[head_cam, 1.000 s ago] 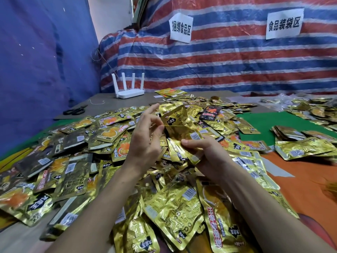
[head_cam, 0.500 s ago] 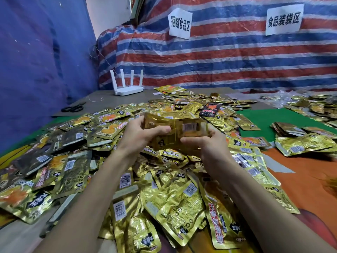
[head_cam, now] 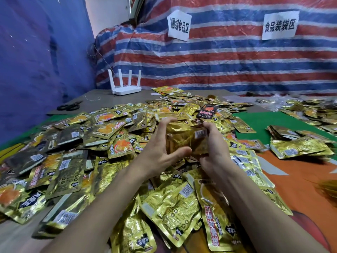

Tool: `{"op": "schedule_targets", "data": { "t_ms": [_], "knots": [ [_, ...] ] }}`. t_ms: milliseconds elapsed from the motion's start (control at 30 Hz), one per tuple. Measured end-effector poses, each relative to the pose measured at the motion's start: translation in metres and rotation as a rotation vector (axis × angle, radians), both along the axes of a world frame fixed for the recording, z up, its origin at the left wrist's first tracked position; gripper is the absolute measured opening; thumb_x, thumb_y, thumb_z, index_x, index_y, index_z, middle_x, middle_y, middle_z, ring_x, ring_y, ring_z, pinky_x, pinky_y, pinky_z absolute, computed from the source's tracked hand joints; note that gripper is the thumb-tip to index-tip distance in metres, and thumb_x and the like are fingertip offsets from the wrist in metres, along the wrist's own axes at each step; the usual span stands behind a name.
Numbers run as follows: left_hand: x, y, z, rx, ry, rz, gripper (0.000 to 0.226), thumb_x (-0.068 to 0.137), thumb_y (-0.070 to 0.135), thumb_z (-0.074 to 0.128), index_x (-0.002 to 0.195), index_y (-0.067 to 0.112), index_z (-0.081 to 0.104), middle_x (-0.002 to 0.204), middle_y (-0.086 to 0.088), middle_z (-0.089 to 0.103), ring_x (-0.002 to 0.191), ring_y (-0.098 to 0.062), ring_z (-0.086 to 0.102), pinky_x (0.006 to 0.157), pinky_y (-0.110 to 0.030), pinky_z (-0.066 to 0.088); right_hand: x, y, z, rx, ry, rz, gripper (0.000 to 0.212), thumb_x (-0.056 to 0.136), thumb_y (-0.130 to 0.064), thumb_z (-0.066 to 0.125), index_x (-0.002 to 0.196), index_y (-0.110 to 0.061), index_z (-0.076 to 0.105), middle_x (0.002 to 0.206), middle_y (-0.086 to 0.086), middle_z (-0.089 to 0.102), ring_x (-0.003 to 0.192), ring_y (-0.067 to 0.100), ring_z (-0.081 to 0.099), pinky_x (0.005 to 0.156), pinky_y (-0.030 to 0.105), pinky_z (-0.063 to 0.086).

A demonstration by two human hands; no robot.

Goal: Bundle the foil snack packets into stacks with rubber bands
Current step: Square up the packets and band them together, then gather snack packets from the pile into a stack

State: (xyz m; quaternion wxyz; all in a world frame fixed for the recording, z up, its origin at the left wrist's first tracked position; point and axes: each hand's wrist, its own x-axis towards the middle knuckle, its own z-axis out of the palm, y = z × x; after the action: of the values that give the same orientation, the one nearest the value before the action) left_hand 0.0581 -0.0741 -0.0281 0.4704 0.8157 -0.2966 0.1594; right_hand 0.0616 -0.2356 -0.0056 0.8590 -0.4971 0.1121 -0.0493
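Your left hand (head_cam: 160,148) spans the near end of the stack of gold foil packets (head_cam: 184,137), thumb pressed on its front and fingers arched over the top. Your right hand (head_cam: 213,143) grips the other end, fingers curled round it. The stack sits between both hands at the centre of the frame, lifted just above the heap of loose packets (head_cam: 113,143) that covers the surface (head_cam: 109,101). Just beyond your fingers lies a black-and-red packet (head_cam: 207,111). To the right, more gold packets (head_cam: 299,148) rest beside a green mat (head_cam: 273,123). At upper left, a white router (head_cam: 125,88) stands, with scissors (head_cam: 70,106) nearby.
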Motion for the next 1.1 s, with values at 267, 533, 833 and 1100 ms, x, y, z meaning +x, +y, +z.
{"op": "schedule_targets", "data": {
  "t_ms": [267,533,833,1100],
  "knots": [
    [0.0,-0.001,0.001,-0.233,0.062,-0.024,0.041,0.097,0.024,0.062,0.128,0.036,0.036,0.11,0.001,0.052,0.093,-0.004,0.066,0.069,-0.022,0.059,0.002,-0.008,0.005,-0.001,-0.127,0.215,0.051,0.092,-0.051,0.064,0.122,-0.01,0.065,0.123,0.018,0.069,0.114,0.034,0.067,0.091,0.05,0.058],
    [-0.007,-0.006,0.007,-0.441,0.302,-0.179,0.041,0.086,0.029,0.064,0.125,0.033,0.05,0.117,-0.003,0.059,0.097,-0.01,0.069,0.078,-0.026,0.057,-0.018,-0.056,0.02,-0.366,-0.135,0.506,0.038,0.072,-0.004,0.075,0.109,-0.009,0.067,0.101,0.014,0.076,0.091,0.03,0.075,0.066,0.04,0.061],
    [-0.003,-0.031,0.003,-0.394,0.409,-0.16,0.09,0.071,0.07,0.07,0.144,0.03,0.037,0.148,0.005,0.046,0.119,-0.012,0.064,0.095,-0.041,0.056,-0.019,-0.131,0.025,-0.167,0.159,0.131,0.013,0.088,-0.003,0.062,0.075,-0.001,0.06,0.079,0.017,0.065,0.064,0.028,0.071,0.046,0.023,0.056],
    [-0.006,-0.025,0.004,-0.326,0.372,-0.115,0.04,0.086,0.045,0.058,0.117,0.021,0.064,0.115,0.003,0.071,0.098,-0.022,0.07,0.08,-0.035,0.055,-0.004,-0.209,0.025,0.003,0.207,-0.203,0.016,0.099,-0.007,0.055,0.085,0.001,0.054,0.092,0.018,0.063,0.079,0.026,0.067,0.052,0.027,0.061]
  ]
}}
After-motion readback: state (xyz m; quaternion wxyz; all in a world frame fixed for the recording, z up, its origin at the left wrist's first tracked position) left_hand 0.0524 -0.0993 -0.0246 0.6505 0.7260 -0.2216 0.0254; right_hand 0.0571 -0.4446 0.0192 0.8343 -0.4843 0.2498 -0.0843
